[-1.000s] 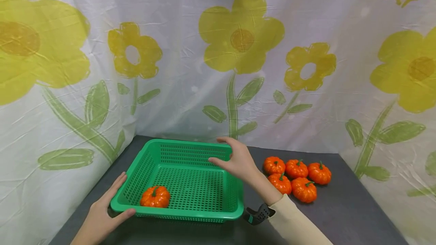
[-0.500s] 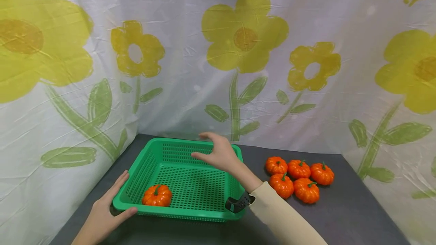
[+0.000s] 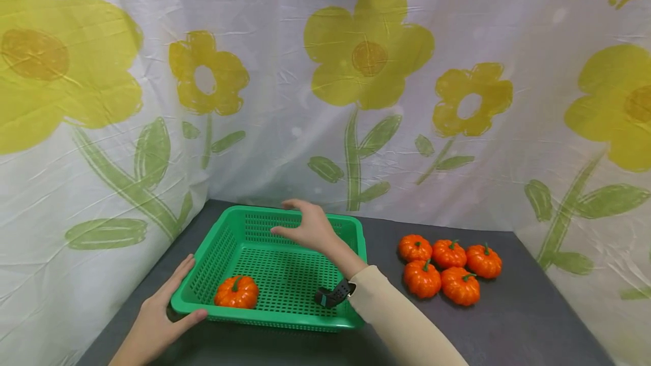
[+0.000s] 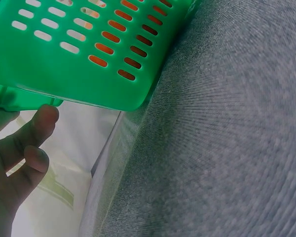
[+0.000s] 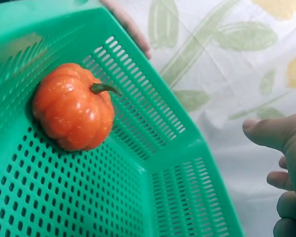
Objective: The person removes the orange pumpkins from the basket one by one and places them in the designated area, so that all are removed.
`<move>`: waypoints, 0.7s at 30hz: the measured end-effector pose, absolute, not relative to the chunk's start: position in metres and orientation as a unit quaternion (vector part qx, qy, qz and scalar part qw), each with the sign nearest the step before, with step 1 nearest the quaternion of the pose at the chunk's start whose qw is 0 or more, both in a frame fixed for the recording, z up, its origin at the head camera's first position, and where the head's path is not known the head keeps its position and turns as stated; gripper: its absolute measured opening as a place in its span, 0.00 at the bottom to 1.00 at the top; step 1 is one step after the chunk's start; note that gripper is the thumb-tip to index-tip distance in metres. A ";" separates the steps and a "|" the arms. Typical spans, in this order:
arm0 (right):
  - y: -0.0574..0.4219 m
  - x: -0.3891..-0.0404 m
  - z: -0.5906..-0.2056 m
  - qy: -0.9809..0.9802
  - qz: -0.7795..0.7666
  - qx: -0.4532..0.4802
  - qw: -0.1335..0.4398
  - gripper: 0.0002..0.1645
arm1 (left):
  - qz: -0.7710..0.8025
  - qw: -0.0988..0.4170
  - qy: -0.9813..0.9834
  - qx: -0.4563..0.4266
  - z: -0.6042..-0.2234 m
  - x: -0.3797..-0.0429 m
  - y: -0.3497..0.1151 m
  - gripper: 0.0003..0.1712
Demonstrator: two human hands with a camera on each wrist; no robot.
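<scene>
A green plastic basket (image 3: 269,316) with slotted walls stands on the dark table. One small orange pumpkin (image 3: 237,292) with a green stem sits inside, by its near left corner. My left hand (image 3: 157,312) is at that corner, thumb at the front rim and fingers extended along the left side. From the left wrist, some fingers (image 4: 42,121) show beside the basket's rim. My right hand (image 3: 307,229) is over the back part of the basket, thumb and fingers spread apart and nothing between them. In the right wrist view its thumb (image 5: 269,132) points past the rim.
To the right of the basket, several more orange pumpkins (image 3: 422,279) lie grouped on the grey tabletop (image 3: 513,321). A white cloth (image 3: 274,146) printed with yellow flowers hangs behind and at both sides. A black wrist strap (image 3: 335,293) overlaps the basket.
My right hand has moved left, from the basket's right side to farther over it, still with its fingers spread. The left hand stays at the corner. The pumpkins have not moved on the table.
</scene>
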State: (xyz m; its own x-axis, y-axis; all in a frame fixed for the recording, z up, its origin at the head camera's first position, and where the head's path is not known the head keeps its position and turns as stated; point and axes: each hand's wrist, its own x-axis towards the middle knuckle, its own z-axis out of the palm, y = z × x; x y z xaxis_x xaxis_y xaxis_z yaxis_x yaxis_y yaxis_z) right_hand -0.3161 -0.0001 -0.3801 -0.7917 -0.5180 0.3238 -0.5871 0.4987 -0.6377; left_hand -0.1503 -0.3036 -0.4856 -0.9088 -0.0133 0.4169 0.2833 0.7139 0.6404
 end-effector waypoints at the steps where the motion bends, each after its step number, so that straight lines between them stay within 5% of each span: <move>1: -0.003 -0.317 -0.382 -0.866 0.384 0.317 0.044 0.37 | -0.371 0.200 -0.904 -0.074 -0.486 -0.150 -0.304 0.60; 11: -0.022 -0.318 -0.398 -0.874 0.372 0.314 0.006 0.39 | -0.372 0.195 -0.905 -0.072 -0.487 -0.149 -0.302 0.60; 21: -0.037 -0.319 -0.410 -0.841 0.315 0.430 -0.095 0.39 | -0.372 0.195 -0.905 -0.074 -0.484 -0.149 -0.303 0.60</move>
